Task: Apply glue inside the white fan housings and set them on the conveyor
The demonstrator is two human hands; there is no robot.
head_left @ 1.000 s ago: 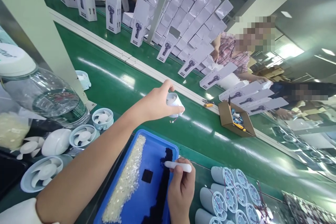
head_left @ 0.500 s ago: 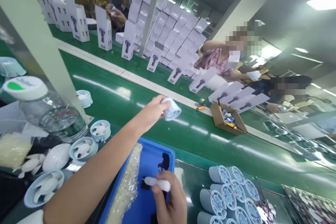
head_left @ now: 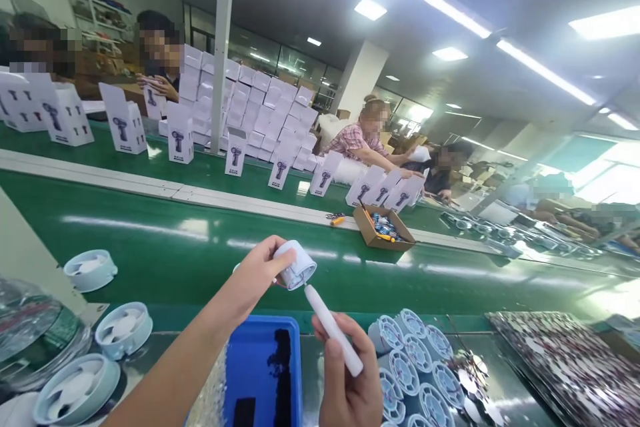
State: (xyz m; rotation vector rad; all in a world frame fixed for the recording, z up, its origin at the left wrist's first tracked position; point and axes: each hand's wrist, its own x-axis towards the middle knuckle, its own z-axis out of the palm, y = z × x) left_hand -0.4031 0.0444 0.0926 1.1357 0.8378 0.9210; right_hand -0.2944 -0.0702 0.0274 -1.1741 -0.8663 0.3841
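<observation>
My left hand (head_left: 263,265) grips a light blue plastic fan housing (head_left: 296,264) above the green belt, its open end tilted down to the right. A thin red wire shows by my fingers. Between the thumb and fingers of my right hand (head_left: 353,370) is a white pen-shaped tool (head_left: 331,327). Its thin tip meets the housing's lower rim in the picture; whether they touch I cannot tell. Below lies a blue tray (head_left: 297,373) with small black pieces (head_left: 281,353) and pale translucent bits (head_left: 214,373).
Light blue housings (head_left: 403,360) stand grouped at the right, beside wired parts (head_left: 473,380). Fan rings with white blades (head_left: 123,328) and a clear bottle (head_left: 40,333) are at the left. Across the green belt (head_left: 175,247) are white boxes (head_left: 235,150), a cardboard box (head_left: 383,230) and co-workers.
My right hand has lifted the white tool from over the blue tray up to the housing. The housing is turned in my left hand, and the camera view has swung right and upward.
</observation>
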